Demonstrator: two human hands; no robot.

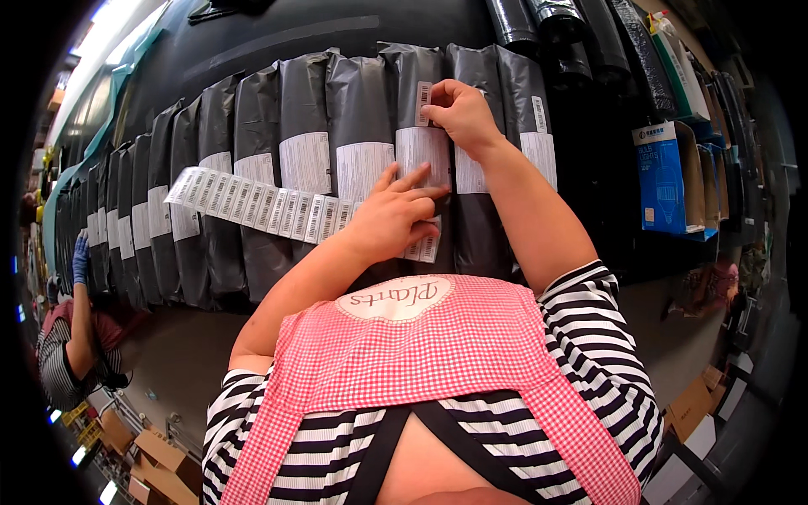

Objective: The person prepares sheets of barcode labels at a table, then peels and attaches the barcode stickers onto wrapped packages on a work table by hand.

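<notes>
A row of dark grey plastic mailer bags [281, 88] lies side by side, most with a white printed label around the middle. My right hand [467, 122] pinches at a small white barcode sticker [422, 103], which lies against the upper part of one mailer above its large label [411, 145]. Lower on this bag, my left hand [391, 215] spreads its fingers over the large label. A long strip of barcode stickers [252, 202] runs through the left hand, its long end trailing leftward across several bags and a short end showing below the palm.
Rolls of black film [555, 17] lie at the upper right. A blue light-bulb box [661, 181] stands beside other cartons on the right. At far left, a co-worker's blue-gloved hand [81, 257] touches the row's end. Cardboard boxes [164, 459] sit at lower left.
</notes>
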